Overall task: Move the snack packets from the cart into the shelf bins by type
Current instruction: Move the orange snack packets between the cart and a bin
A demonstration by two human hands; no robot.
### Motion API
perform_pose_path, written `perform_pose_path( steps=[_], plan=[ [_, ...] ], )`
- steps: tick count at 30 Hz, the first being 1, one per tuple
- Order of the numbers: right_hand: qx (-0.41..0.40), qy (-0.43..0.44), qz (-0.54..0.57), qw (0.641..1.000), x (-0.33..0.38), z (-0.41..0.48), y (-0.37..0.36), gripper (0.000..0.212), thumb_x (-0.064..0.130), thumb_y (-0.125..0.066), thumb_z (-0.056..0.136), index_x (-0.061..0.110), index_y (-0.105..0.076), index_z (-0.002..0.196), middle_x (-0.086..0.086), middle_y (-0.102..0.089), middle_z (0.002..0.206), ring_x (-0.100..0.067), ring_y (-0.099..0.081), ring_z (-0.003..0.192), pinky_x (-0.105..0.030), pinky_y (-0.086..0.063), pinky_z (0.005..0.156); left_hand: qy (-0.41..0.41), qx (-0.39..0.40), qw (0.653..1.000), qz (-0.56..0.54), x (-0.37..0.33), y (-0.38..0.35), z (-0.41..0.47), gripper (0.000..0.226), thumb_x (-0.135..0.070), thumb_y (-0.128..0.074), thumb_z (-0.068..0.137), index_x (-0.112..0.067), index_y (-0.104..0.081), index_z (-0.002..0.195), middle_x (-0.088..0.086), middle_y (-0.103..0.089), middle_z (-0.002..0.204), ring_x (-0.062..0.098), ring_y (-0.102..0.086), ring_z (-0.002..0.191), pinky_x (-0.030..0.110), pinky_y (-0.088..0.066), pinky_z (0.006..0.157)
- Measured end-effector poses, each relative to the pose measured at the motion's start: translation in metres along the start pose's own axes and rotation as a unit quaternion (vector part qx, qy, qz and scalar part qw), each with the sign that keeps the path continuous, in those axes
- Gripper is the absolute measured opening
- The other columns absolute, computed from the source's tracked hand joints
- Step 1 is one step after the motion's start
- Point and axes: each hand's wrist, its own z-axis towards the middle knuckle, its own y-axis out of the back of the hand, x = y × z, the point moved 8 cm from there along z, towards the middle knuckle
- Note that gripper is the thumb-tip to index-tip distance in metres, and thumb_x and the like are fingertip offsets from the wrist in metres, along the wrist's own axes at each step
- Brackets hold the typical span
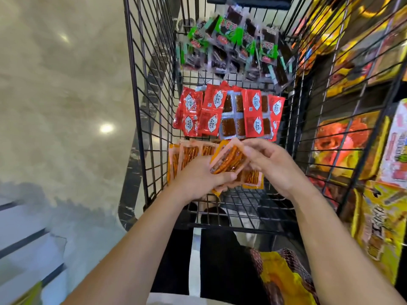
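Hands both grip one orange packet point(229, 160): left hand point(201, 180) curled under its near end, right hand point(274, 165) pinching its far edge. Packet sits just above the orange pile point(189, 153) in the wire bin point(242, 203).

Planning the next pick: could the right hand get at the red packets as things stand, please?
Probably, once freed: the right hand holds an orange packet, yet the red packets lie uncovered just beyond it.

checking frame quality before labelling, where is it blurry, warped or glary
Head view: motion blur smears the green packets at the far end; the red packets, left hand, right hand and the orange packet they hold are sharper; wide-angle distortion bows the wire rack; lamp glare spots the glossy floor.
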Motion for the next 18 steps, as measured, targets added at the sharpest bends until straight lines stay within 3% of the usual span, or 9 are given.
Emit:
perform_pose_path(
  steps=[2, 3, 6, 7, 9, 11, 14, 16, 18],
  plan=[
    [-0.111, -0.057, 0.008, 0.992, -0.026, 0.010, 0.026, 0.030, 0.054, -0.078, 0.085, 0.031, -0.075, 0.104, 0.000, -0.077, 0.107, -0.018, -0.074, 0.098, -0.035, -0.063, 0.083, 0.023, -0.034, 0.999, -0.029, 0.013, 0.005, 0.001, 0.010, -0.041, -0.078, 0.094, -0.033, -0.073, 0.093, -0.025, -0.076, 0.087, -0.010, -0.068, 0.073, 0.009, -0.046, 0.062],
    [-0.164, -0.096, -0.041, 0.981, -0.041, 0.014, 0.038, 0.027, 0.050, -0.077, 0.087, 0.028, -0.074, 0.101, 0.000, -0.076, 0.103, -0.018, -0.074, 0.095, -0.037, -0.062, 0.083, 0.031, -0.052, 0.997, -0.053, 0.018, 0.008, 0.001, 0.007, -0.041, -0.077, 0.095, -0.035, -0.074, 0.095, -0.027, -0.076, 0.090, -0.011, -0.068, 0.078, 0.014, -0.046, 0.068],
    [-0.159, -0.218, -0.183, 0.945, -0.089, 0.025, 0.042, 0.023, 0.042, -0.074, 0.092, 0.020, -0.072, 0.096, -0.003, -0.075, 0.099, -0.021, -0.072, 0.091, -0.042, -0.059, 0.088, 0.034, -0.099, 0.987, -0.118, 0.029, 0.016, 0.001, 0.006, -0.041, -0.076, 0.095, -0.038, -0.074, 0.100, -0.028, -0.076, 0.096, -0.012, -0.069, 0.085, 0.021, -0.048, 0.079],
    [-0.144, -0.248, -0.191, 0.939, -0.100, 0.028, 0.037, 0.028, 0.042, -0.076, 0.090, 0.017, -0.071, 0.105, -0.007, -0.074, 0.108, -0.024, -0.072, 0.097, -0.044, -0.058, 0.094, 0.036, -0.113, 0.984, -0.134, 0.031, 0.019, 0.002, 0.006, -0.042, -0.076, 0.095, -0.039, -0.074, 0.100, -0.027, -0.077, 0.097, -0.010, -0.070, 0.086, 0.023, -0.051, 0.082],
    [-0.145, -0.289, -0.245, 0.914, -0.109, 0.032, 0.031, 0.062, 0.046, -0.079, 0.087, 0.009, -0.056, 0.131, -0.014, -0.060, 0.130, -0.030, -0.064, 0.116, -0.043, -0.052, 0.104, 0.039, -0.129, 0.975, -0.174, 0.034, 0.022, 0.004, 0.004, -0.041, -0.076, 0.095, -0.042, -0.075, 0.098, -0.026, -0.078, 0.097, -0.004, -0.074, 0.088, 0.032, -0.056, 0.090],
    [-0.174, -0.305, -0.285, 0.892, -0.109, 0.033, 0.031, 0.077, 0.046, -0.082, 0.085, 0.007, -0.043, 0.139, -0.017, -0.052, 0.137, -0.034, -0.058, 0.123, -0.042, -0.050, 0.103, 0.036, -0.137, 0.970, -0.198, 0.031, 0.023, 0.004, 0.021, -0.039, -0.075, 0.096, -0.059, -0.072, 0.090, -0.031, -0.075, 0.093, -0.002, -0.075, 0.088, 0.032, -0.055, 0.086],
    [-0.202, -0.304, -0.271, 0.891, -0.110, 0.030, 0.034, 0.054, 0.035, -0.086, 0.083, 0.008, -0.056, 0.120, -0.015, -0.066, 0.122, -0.031, -0.067, 0.106, -0.038, -0.054, 0.082, 0.028, -0.139, 0.967, -0.212, 0.029, 0.025, 0.004, 0.044, -0.038, -0.075, 0.097, -0.076, -0.061, 0.081, -0.036, -0.073, 0.091, -0.005, -0.074, 0.087, 0.026, -0.051, 0.077],
    [-0.200, -0.296, -0.256, 0.898, -0.112, 0.027, 0.038, 0.023, 0.028, -0.083, 0.086, 0.013, -0.068, 0.097, -0.012, -0.074, 0.108, -0.027, -0.069, 0.093, -0.035, -0.054, 0.079, 0.025, -0.145, 0.965, -0.217, 0.034, 0.026, 0.006, 0.021, -0.039, -0.076, 0.096, -0.058, -0.070, 0.090, -0.038, -0.072, 0.090, -0.012, -0.071, 0.085, 0.020, -0.047, 0.073],
    [-0.203, -0.291, -0.234, 0.905, -0.111, 0.023, 0.044, 0.009, 0.020, -0.080, 0.088, 0.016, -0.073, 0.090, -0.009, -0.076, 0.101, -0.025, -0.071, 0.090, -0.038, -0.058, 0.085, 0.038, -0.151, 0.962, -0.223, 0.037, 0.027, 0.005, 0.009, -0.040, -0.076, 0.096, -0.043, -0.068, 0.094, -0.038, -0.072, 0.090, -0.013, -0.070, 0.085, 0.019, -0.046, 0.073]
  ],
)
